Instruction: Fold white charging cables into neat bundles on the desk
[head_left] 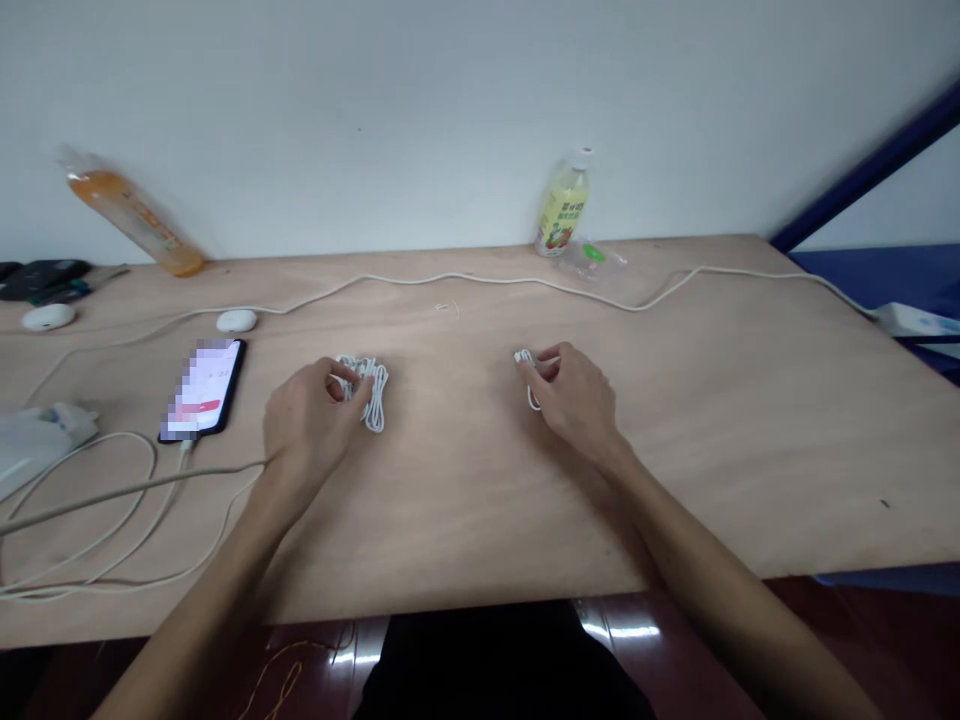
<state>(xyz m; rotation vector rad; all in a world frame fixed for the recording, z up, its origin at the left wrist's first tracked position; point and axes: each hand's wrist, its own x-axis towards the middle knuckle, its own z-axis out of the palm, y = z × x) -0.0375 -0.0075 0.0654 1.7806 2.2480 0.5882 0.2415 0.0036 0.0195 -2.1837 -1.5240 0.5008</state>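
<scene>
My left hand [309, 418] rests on the wooden table [465, 500], its fingers curled round a coiled bundle of white cable [373, 392]. Over to the right, my right hand [574, 395] pinches a second, smaller white cable [526, 361]; its plug end pokes out past the fingertips and a short loop shows under the hand. The two hands lie about a forearm's width apart near the table's middle.
A phone [204, 388] with a lit screen lies left of my left hand, plugged into white cords [112, 520]. A long white cord [480, 281] crosses the back. Two bottles [562, 205] [131, 212] stand by the wall. Small white cases [237, 320] [48, 316] lie at the left.
</scene>
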